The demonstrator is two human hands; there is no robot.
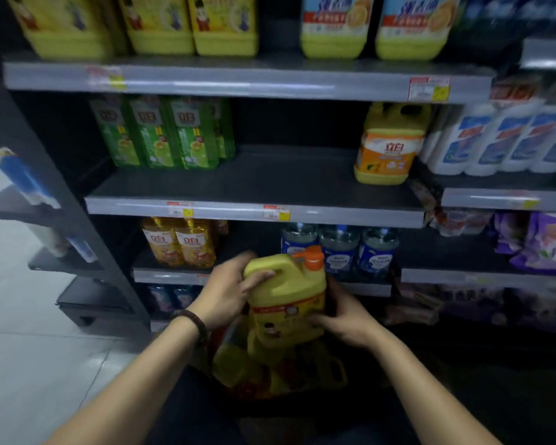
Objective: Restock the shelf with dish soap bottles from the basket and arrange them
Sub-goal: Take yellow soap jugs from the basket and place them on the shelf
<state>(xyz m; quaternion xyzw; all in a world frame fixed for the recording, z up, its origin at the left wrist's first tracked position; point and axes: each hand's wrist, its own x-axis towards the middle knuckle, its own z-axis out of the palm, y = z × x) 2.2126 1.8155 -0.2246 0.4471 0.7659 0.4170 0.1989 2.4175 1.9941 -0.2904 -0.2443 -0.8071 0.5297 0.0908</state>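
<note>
With the left hand hooked through the handle and the right hand pressing the side, the bottle hangs over the basket below both palms, and could slip if either loosens.

Both bare forearms enter from the bottom of the frame and converge toward its lower middle. The left hand sits left of centre, palm turned inward, its fingers curled over and through the handle of the yellow jug it grips. A dark beaded bracelet circles the left wrist. The right hand lies slightly lower and to the right of centre, wrist bent inward, its fingertips pressed flat against the jug's front lower body, the palm cupping the side. The two arms form a narrow V, elbows out of view below the frame.
</note>
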